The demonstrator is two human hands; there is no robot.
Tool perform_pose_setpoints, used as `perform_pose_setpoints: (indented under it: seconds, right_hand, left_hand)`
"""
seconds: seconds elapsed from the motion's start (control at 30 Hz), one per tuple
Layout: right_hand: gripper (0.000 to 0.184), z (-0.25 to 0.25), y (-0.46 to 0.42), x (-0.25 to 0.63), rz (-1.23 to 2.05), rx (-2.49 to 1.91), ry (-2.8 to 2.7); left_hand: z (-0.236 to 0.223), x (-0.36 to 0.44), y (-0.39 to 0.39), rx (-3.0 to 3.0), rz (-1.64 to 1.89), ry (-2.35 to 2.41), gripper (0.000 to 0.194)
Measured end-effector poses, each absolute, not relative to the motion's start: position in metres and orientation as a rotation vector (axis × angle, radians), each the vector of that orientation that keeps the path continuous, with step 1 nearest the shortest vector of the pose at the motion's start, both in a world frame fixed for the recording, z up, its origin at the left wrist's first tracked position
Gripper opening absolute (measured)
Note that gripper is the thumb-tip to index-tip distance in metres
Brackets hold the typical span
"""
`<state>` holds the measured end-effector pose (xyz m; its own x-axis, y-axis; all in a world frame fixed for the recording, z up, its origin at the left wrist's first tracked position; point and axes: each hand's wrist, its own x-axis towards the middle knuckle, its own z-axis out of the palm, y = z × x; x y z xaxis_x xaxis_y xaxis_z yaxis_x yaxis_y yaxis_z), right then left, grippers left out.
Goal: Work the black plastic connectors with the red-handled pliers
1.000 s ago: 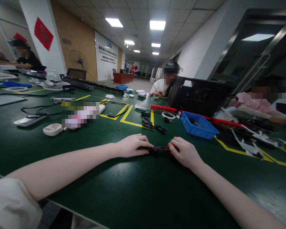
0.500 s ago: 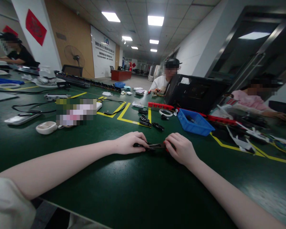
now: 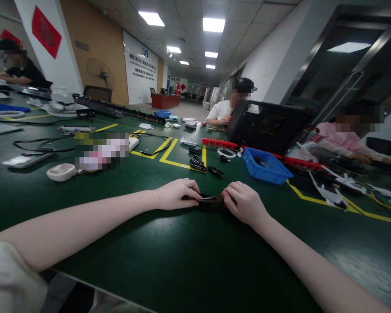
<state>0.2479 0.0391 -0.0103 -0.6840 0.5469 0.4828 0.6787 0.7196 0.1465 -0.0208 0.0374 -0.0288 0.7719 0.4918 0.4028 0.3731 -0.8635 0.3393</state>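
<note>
My left hand (image 3: 178, 194) is closed, its thumb and fingers pinching the left end of a small slim dark piece with a silver-grey strip (image 3: 210, 199). Curled around the right end of that piece is my right hand (image 3: 244, 201), with a bit of red showing at its fingertips. The piece is held low over the green table (image 3: 169, 256); its ends are hidden by my fingers, and its kind cannot be made out. Just beyond my hands lie several small black parts (image 3: 198, 164), with another black part (image 3: 216, 171) close by.
A blue bin (image 3: 267, 167) with dark items stands beyond my right hand, near a white ring (image 3: 226, 152). Leftward lie a cream case (image 3: 61, 171) and a white device (image 3: 28, 159). A large black panel (image 3: 267, 126) stands at the back right. People sit at the far sides.
The piece between my hands has turned slightly, and its grey strip looks narrower. My right hand has shifted a little left. Across the table, a person in white has moved right.
</note>
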Motion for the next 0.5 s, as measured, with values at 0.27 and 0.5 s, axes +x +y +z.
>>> perform_pose_setpoints:
  seconds: [0.27,0.5]
  right_hand:
    - [0.034,-0.009,0.048,0.259,-0.407,-0.976,-2.535]
    - [0.033,-0.008,0.044,0.256,-0.393,-1.006,-2.533]
  left_hand:
    - [-0.030,-0.022,0.038,2.683,0.725,0.683,0.024]
    - [-0.032,-0.022,0.040,2.655,0.769,0.674,0.023]
